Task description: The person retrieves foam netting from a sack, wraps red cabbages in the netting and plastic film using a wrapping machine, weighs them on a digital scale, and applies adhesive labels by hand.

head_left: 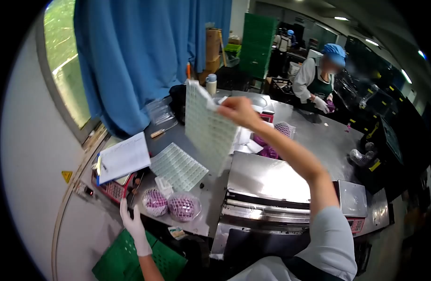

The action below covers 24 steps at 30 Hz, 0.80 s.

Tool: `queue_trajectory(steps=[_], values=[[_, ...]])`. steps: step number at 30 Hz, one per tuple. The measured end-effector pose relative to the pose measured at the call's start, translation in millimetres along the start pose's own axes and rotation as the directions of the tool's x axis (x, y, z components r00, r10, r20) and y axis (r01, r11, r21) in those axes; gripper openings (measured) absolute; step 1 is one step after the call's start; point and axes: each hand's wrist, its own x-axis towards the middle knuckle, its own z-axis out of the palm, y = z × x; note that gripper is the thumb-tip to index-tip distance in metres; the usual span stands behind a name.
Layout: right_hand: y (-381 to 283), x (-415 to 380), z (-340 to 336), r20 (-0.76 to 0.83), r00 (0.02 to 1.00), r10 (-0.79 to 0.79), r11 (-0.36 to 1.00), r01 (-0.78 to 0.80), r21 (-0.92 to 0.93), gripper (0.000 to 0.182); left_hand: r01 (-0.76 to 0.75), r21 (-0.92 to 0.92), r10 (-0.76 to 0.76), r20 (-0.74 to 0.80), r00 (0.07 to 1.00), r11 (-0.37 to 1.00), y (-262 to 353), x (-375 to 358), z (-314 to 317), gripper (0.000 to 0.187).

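Raised over the table, my right hand pinches a sheet of labels by its upper edge. The sheet hangs upright, covered in rows of small pale rectangles. A second label sheet lies flat below and left of it. My left hand, in a white glove, is open with fingers stretched, beside the table's front left edge and holding nothing. Nearest to it are two round purple-and-white items, one and another, in foam netting and clear wrap. A clipboard with paper rests on a red scale.
A metal wrapping machine stands in front of me, with another scale to its right. Below my left hand is a green crate. A person in a blue cap works across the table. A wooden-handled tool lies near the curtain.
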Motion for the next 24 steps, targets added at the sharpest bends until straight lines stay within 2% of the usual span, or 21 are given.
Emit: queue_trajectory(steps=[1, 3, 5, 7, 9, 11, 12, 14, 15, 17, 18, 19, 21, 22, 23, 24], values=[[-26, -15, -25, 0.021, 0.997, -0.078, 0.997, 0.078, 0.006, 0.021, -0.156, 0.127, 0.157, 0.003, 0.988, 0.980, 32, 6, 1, 0.047], [-68, -48, -62, 0.018, 0.977, -0.212, 0.977, 0.212, 0.004, 0.021, -0.303, 0.120, 0.302, 0.022, 0.953, 0.946, 96, 12, 0, 0.049], [-103, -81, -91, 0.077, 0.977, -0.198, 0.979, 0.201, -0.026, 0.019, -0.430, 0.096, 0.428, 0.044, 0.903, 0.898, 145, 12, -1, 0.053], [-123, -112, -114, 0.085, 0.933, -0.349, 0.936, 0.352, -0.014, 0.015, -0.577, 0.144, 0.576, 0.055, 0.816, 0.804, 189, 6, -4, 0.057], [-135, -143, -130, 0.058, 0.911, -0.409, 0.912, 0.409, 0.003, 0.012, -0.740, 0.079, 0.731, 0.113, 0.673, 0.668, 233, -3, -9, 0.060], [-148, -172, -149, 0.055, 0.892, -0.448, 0.894, 0.448, 0.004, 0.011, -0.830, 0.062, 0.819, 0.137, 0.558, 0.555, 269, -13, -14, 0.067], [-153, -187, -158, 0.056, 0.886, -0.461, 0.887, 0.462, 0.004, 0.011, -0.834, 0.007, 0.817, 0.195, 0.543, 0.552, 284, -20, -18, 0.070], [-158, -216, -173, 0.067, 0.896, -0.440, 0.898, 0.440, 0.006, 0.011, -0.810, -0.093, 0.791, 0.305, 0.531, 0.580, 301, -36, -22, 0.077], [-157, -231, -179, 0.083, 0.902, -0.424, 0.905, 0.426, -0.003, 0.011, -0.755, -0.161, 0.758, 0.315, 0.572, 0.636, 305, -47, -22, 0.074], [-153, -260, -189, 0.077, 0.921, -0.382, 0.924, 0.382, 0.019, 0.011, -0.546, -0.327, 0.635, 0.459, 0.621, 0.771, 302, -66, -21, 0.069], [-151, -275, -193, 0.074, 0.935, -0.346, 0.938, 0.344, 0.033, 0.010, -0.342, -0.417, 0.532, 0.537, 0.655, 0.842, 298, -80, -19, 0.066], [-148, -288, -197, 0.078, 0.938, -0.336, 0.942, 0.335, 0.037, 0.010, -0.334, -0.454, 0.555, 0.552, 0.623, 0.826, 299, -92, -19, 0.060], [-144, -314, -205, 0.076, 0.954, -0.289, 0.957, 0.288, 0.026, 0.009, -0.172, -0.467, 0.465, 0.639, 0.613, 0.868, 294, -120, -18, 0.052], [-141, -325, -208, 0.071, 0.957, -0.280, 0.960, 0.279, 0.022, 0.008, -0.089, -0.474, 0.407, 0.626, 0.665, 0.876, 301, -137, -19, 0.044], [-137, -337, -211, 0.074, 0.959, -0.272, 0.962, 0.271, 0.027, 0.008, -0.141, -0.439, 0.421, 0.647, 0.636, 0.887, 298, -146, -20, 0.038], [-133, -349, -214, 0.073, 0.972, -0.223, 0.975, 0.223, 0.013, 0.009, -0.081, -0.450, 0.379, 0.628, 0.680, 0.890, 295, -159, -17, 0.035]])
